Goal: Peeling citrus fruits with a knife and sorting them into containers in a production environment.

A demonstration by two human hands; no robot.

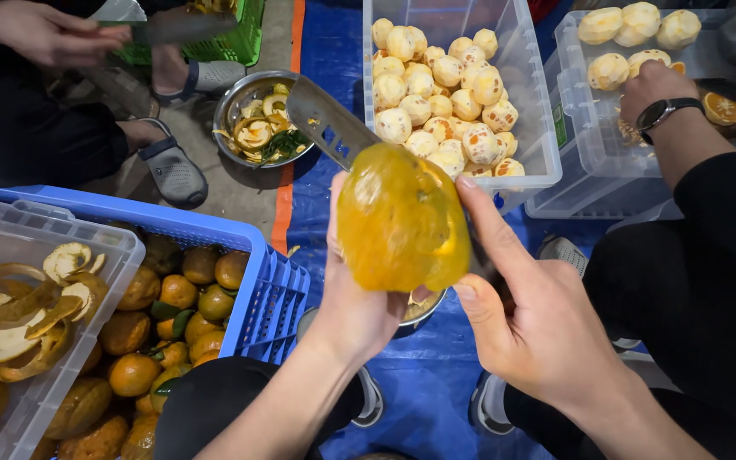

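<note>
Fingers (479, 213) of both hands are gripping 1 orange (402, 220) at frame center: the left hand (359, 298) is cupping it while the right hand (530, 315) is working a knife (330, 123); shallow, steady strokes would spare flesh. Peeled fruit is filling the clear bin (526, 102) above.

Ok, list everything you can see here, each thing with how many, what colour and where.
Orange fruit: one, yellow-orange, held up at centre.
Knife: one, grey blade, behind the fruit.
Clear bin: one, top centre, many pale peeled fruits.
Second clear bin: one, top right, a few peeled fruits.
Blue crate: one, lower left, many unpeeled oranges.
Clear peel bin: one, far left, orange peels.
Metal bowl: one, silver, top left, peel scraps.
Blue tarp: one, on the floor.
Co-workers' hands: one top left, one with a wristwatch top right.
Left hand: cups the fruit.
Right hand: fingers on the fruit's right side.
</note>
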